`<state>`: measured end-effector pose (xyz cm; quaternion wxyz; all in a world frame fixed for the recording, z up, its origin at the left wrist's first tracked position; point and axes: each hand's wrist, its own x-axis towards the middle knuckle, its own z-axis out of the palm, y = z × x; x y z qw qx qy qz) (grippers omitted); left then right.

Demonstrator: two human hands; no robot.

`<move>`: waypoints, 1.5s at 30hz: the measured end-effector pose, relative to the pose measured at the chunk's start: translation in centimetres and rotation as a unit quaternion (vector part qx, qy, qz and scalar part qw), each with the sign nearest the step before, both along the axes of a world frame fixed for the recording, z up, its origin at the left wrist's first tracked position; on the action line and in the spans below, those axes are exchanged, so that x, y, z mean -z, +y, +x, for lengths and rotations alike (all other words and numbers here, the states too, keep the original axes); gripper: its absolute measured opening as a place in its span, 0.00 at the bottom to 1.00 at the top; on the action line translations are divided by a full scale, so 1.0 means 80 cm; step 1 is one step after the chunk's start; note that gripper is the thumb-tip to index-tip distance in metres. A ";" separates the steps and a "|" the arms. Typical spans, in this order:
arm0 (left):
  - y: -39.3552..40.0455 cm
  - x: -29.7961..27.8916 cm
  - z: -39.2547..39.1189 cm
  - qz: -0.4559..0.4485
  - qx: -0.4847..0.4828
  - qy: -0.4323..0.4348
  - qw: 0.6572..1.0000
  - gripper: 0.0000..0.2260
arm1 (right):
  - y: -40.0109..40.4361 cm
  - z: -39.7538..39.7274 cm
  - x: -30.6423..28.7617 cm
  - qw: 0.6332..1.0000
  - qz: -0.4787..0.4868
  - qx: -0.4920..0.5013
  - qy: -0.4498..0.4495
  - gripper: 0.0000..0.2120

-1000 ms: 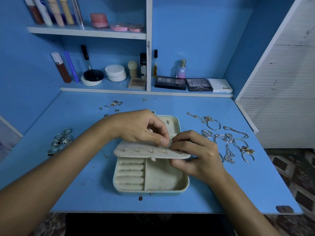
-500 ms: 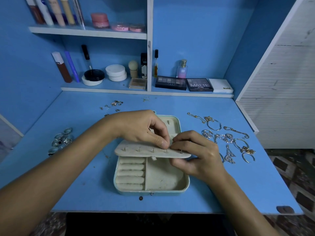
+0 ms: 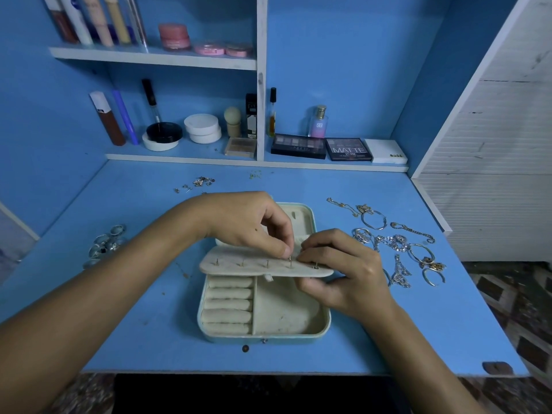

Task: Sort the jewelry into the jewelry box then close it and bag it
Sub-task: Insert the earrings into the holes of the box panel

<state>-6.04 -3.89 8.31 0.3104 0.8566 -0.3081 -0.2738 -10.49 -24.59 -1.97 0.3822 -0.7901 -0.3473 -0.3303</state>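
While both hands stay where they were, the left hand and right hand still pinch a small stud (barely visible) at the cream earring flap of the open pale-blue jewelry box

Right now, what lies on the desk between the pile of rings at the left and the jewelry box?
In the head view, the person's left forearm crosses above that stretch; between the rings and the jewelry box the desk shows only small specks.

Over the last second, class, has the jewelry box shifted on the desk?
No. The jewelry box sits in the same spot against the dark spot on the desk's near edge and the bracelets to its right.
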 end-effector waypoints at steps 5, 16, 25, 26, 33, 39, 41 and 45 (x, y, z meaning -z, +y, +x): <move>-0.006 -0.002 -0.001 0.019 -0.001 -0.017 1.000 0.03 | 0.000 0.000 0.000 1.000 0.001 -0.001 0.001 0.06; -0.013 -0.012 0.001 0.051 0.003 -0.012 0.999 0.05 | 0.001 0.001 0.000 1.000 0.009 0.000 0.001 0.05; -0.018 -0.013 0.003 0.068 0.015 -0.010 0.998 0.05 | 0.001 0.000 0.000 1.000 0.008 -0.005 -0.004 0.04; -0.019 -0.012 0.002 0.069 0.016 -0.008 0.997 0.05 | 0.001 -0.001 0.000 1.000 0.007 -0.005 -0.005 0.04; -0.020 -0.016 0.003 0.082 0.021 -0.008 0.996 0.04 | 0.000 0.000 0.001 1.000 0.000 -0.003 -0.016 0.05; -0.019 -0.011 0.001 0.067 0.013 0.005 0.998 0.06 | -0.001 0.001 0.003 1.000 -0.003 -0.009 -0.025 0.05; -0.019 -0.011 0.001 0.064 0.012 0.011 0.998 0.06 | 0.000 0.002 0.003 1.000 -0.002 -0.008 -0.026 0.05; -0.018 -0.009 0.002 0.055 0.010 0.013 0.998 0.07 | -0.001 0.001 0.004 1.000 0.002 -0.012 -0.023 0.05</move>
